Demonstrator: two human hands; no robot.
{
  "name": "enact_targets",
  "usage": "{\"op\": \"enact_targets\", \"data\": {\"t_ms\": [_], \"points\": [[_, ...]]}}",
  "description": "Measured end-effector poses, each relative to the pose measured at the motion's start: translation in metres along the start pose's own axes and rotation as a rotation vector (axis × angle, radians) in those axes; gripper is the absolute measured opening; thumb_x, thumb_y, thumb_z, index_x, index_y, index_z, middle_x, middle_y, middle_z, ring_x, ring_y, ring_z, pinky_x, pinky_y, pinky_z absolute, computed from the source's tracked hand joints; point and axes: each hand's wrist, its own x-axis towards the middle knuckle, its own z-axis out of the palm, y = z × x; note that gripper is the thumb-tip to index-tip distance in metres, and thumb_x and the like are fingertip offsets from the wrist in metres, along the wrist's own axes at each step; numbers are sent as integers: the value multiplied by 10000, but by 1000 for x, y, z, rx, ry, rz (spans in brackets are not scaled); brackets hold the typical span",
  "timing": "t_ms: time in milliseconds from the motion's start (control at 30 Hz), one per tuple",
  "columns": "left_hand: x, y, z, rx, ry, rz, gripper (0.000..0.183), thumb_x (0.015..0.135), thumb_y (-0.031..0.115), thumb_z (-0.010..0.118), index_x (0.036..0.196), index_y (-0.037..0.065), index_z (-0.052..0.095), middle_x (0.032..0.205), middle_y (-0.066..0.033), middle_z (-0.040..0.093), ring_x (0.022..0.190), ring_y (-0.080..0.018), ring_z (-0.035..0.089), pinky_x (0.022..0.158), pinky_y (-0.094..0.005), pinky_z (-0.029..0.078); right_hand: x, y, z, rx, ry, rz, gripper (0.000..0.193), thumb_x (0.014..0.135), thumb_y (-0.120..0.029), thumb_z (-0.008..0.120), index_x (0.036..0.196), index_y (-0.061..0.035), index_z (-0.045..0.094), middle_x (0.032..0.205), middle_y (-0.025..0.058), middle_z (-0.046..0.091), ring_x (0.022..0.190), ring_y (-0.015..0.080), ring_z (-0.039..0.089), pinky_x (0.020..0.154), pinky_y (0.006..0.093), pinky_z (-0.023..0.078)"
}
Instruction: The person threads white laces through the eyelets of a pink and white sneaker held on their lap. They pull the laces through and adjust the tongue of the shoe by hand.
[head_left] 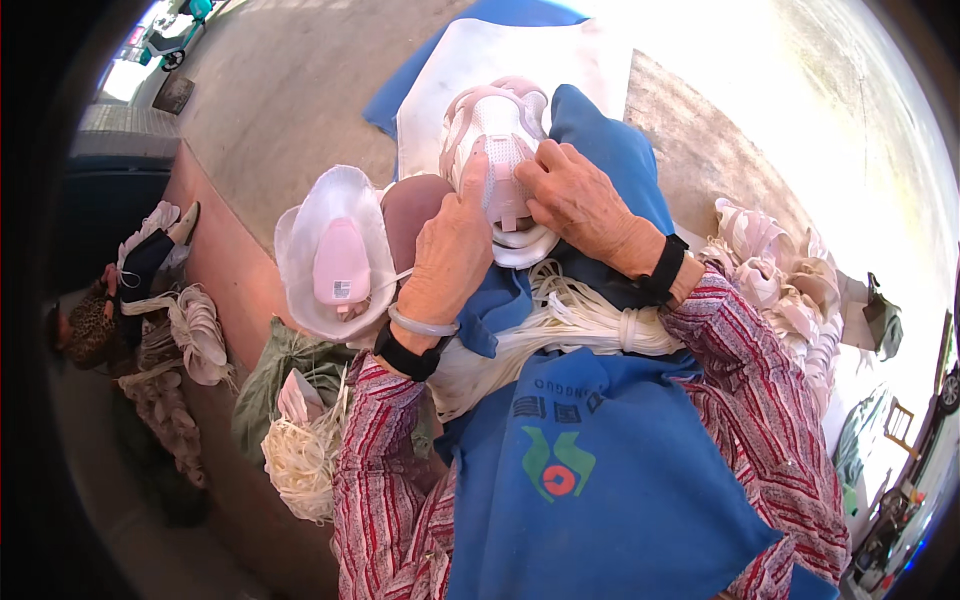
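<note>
A pink and white mesh shoe upper stands in front of me with its toe pointing away. My left hand grips its left side, the index finger lying along the eyelet edge. From the other side, my right hand is curled with thumb and fingers pinched at the right eyelet edge, beside the pink tongue. Whether a lace end is between those fingers is hidden. Across my lap, under the forearms, lies a thick bundle of white shoelaces.
At the left are a white shell-shaped piece holding a pink tongue and a tangle of cream laces. Stacked pink uppers lie at right. A blue apron covers my lap. Another person sits far left near more uppers.
</note>
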Motion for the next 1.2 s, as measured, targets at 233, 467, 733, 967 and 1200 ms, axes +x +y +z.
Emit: {"op": "enact_targets", "data": {"t_ms": [233, 467, 733, 967, 1200], "points": [[1, -1, 11, 88, 103, 93, 784, 887, 128, 592, 1510, 50, 122, 869, -207, 609, 706, -358, 662, 555, -445, 543, 14, 6, -1, 20, 21, -86, 211, 754, -51, 614, 936, -29, 509, 938, 146, 480, 872, 322, 525, 790, 404, 473], [-6, 2, 26, 262, 104, 119, 793, 898, 202, 614, 1479, -55, 138, 776, -151, 624, 585, -261, 662, 466, -372, 545, 4, 4, 0, 51, 22, -71, 213, 749, -44, 619, 930, -22, 508, 932, 152, 487, 899, 336, 535, 808, 407, 480], [-10, -5, 18, 148, 56, 131, 747, 893, 121, 571, 1513, 37, 161, 917, -228, 603, 718, -389, 647, 585, -461, 512, -46, 33, -83, 350, -39, 252, 128, 819, -114, 638, 849, 11, 636, 768, 133, 584, 719, 278, 604, 668, 374, 490], [-8, 30, -11, 201, 177, 219, 593, 847, 30, 621, 1390, 35, 384, 961, -169, 611, 875, -405, 617, 746, -462, 504, -149, 47, -142, 551, -530, 418, 153, 816, -145, 653, 822, 4, 682, 748, 104, 631, 647, 209, 605, 621, 337, 480], [-39, 97, 20, -351, -192, 652, 309, 777, 51, 697, 1061, 21, 581, 1039, -139, 577, 964, -303, 587, 793, -395, 476, -184, 18, -133, 617, -319, 550, 167, 801, -150, 670, 884, -5, 677, 783, 101, 616, 710, 233, 624, 636, 333, 487]]}}
